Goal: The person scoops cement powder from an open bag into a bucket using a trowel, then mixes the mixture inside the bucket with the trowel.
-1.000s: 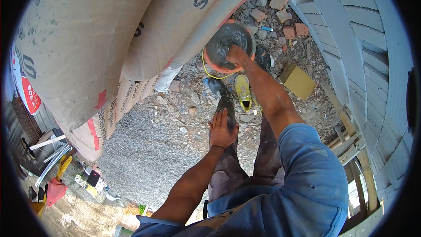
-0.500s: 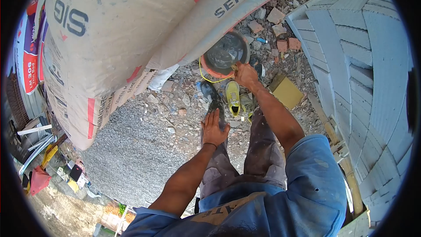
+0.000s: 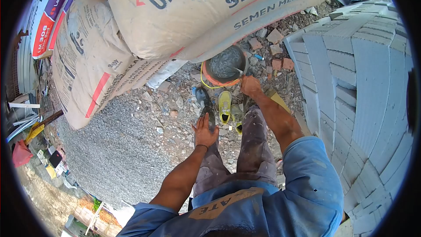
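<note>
My right hand (image 3: pixel 251 86) is closed around the handle of a trowel (image 3: pixel 238 70), just outside the bucket's near right rim. The trowel's blade tip reaches over the wet grey mortar (image 3: pixel 226 61); the handle is mostly hidden by my fingers. That mortar lies in an orange-red bucket (image 3: pixel 211 80) with a yellow handle, standing on rubble. My left hand (image 3: pixel 205 132) lies flat on my left leg near the knee, fingers spread, holding nothing. Between my feet is a yellow-green shoe (image 3: pixel 225 105).
Cement sacks (image 3: pixel 188 26) stack up ahead and to the left. A tall stack of pale grey blocks (image 3: pixel 364 83) stands on the right. Grey gravel (image 3: pixel 114 149) spreads on the left, and broken brick pieces (image 3: pixel 280 64) lie beyond the bucket. A yellowish board (image 3: pixel 279 101) sits beside my right arm.
My right hand has drawn the trowel back from within the bucket toward its near right rim. My left hand stays on my leg. The camera view has shifted.
</note>
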A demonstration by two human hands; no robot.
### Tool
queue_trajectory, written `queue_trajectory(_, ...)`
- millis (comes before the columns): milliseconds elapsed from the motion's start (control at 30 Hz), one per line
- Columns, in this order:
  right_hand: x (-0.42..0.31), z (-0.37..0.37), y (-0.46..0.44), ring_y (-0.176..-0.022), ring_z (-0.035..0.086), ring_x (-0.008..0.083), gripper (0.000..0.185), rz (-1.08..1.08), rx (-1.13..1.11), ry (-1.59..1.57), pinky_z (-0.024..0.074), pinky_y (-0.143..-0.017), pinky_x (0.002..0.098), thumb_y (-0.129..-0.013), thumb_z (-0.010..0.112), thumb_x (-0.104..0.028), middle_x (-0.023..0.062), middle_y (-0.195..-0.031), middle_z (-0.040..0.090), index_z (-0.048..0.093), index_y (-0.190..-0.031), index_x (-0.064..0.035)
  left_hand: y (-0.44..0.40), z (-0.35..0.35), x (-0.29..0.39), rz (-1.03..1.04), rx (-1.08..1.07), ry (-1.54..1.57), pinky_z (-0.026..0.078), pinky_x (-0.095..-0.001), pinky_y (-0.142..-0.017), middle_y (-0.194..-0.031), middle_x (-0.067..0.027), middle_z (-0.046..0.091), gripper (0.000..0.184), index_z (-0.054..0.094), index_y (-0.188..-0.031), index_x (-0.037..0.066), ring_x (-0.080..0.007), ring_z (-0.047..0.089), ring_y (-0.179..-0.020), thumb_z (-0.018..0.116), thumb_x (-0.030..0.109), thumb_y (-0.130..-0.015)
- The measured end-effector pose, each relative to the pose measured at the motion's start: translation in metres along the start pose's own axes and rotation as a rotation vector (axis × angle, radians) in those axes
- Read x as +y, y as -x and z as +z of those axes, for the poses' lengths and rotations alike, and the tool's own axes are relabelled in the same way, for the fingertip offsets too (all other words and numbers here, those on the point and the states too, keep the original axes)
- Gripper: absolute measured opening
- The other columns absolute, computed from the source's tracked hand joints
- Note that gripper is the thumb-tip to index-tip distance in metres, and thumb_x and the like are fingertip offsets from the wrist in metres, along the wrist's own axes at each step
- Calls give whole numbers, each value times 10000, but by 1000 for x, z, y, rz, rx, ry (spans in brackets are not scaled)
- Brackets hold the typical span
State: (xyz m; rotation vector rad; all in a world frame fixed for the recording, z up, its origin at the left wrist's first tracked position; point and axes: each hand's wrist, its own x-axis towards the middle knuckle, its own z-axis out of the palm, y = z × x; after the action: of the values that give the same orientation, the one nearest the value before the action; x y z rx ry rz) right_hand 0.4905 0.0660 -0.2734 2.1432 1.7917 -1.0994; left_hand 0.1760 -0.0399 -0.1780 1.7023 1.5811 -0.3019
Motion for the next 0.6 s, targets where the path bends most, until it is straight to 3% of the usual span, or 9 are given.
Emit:
queue_trajectory(67,-1,-12,2,-909,721,437,363,-18,-6,-3,588,-797,548,-949,563,-212,251,-965,737,654,-1220,11,2,-8,-1,-38,66,47,178,-713,-1194,-1534,-203,457,837,346,-1597,139,-398,366,-1468,699,402,-885)
queue_trajectory(133,27,23,-14,-857,697,460,275,60,96,-107,554,-693,587,-892,676,-237,228,-857,720,690,-1097,-54,7,-8,-8,-97,116,133,119,-729,-1198,-1541,-207,459,859,328,-1614,152,-384,341,-1495,667,468,-891)
queue_trajectory(200,24,-6,-23,-796,690,446,295,225,-44,-222,542,-647,588,-912,704,-298,219,-841,712,716,-1080,-55,11,-21,-11,-98,153,155,127,-717,-1203,-1529,-225,468,859,331,-1613,149,-395,346,-1489,675,458,-888)
queue_trajectory(267,30,-26,-15,-766,710,361,351,68,31,-288,565,-606,526,-943,695,-276,202,-818,714,685,-1190,-27,22,-39,-13,-130,186,183,136,-704,-1208,-1516,-242,477,859,334,-1612,147,-406,352,-1483,683,447,-886)
queue_trajectory(333,59,-44,4,-768,730,294,385,273,-247,-1219,592,-598,448,-966,673,-195,182,-835,733,624,-1286,14,28,-63,-9,-187,227,300,155,-666,-1224,-1525,-254,464,843,332,-1613,143,-411,353,-1477,689,422,-902)
queue_trajectory(400,32,-114,57,-845,748,302,298,312,-426,-1185,629,-673,407,-969,602,-172,209,-1062,726,689,-1203,-8,35,-85,-5,-216,264,359,181,-641,-1223,-1524,-254,469,824,336,-1611,138,-416,359,-1472,684,420,-919)
queue_trajectory(500,31,-161,123,-769,729,262,355,411,-327,-1339,592,-652,359,-969,615,-183,188,-979,729,664,-1254,23,43,-114,8,-259,325,440,273,-588,-1196,-1486,-251,514,795,348,-1606,127,-418,422,-1429,676,429,-947)
queue_trajectory(567,48,-175,150,-689,679,207,382,102,-368,-871,532,-613,319,-964,640,-212,136,-879,714,656,-1253,38,60,-122,14,-278,361,468,339,-559,-1169,-1450,-248,555,786,356,-1603,120,-416,479,-1390,672,441,-958)
queue_trajectory(600,24,-221,184,-633,612,158,371,63,-335,-703,467,-559,314,-945,680,-232,84,-789,681,660,-1201,36,60,-127,16,-302,412,521,400,-526,-1120,-1398,-238,598,783,372,-1596,116,-407,540,-1327,680,444,-955)
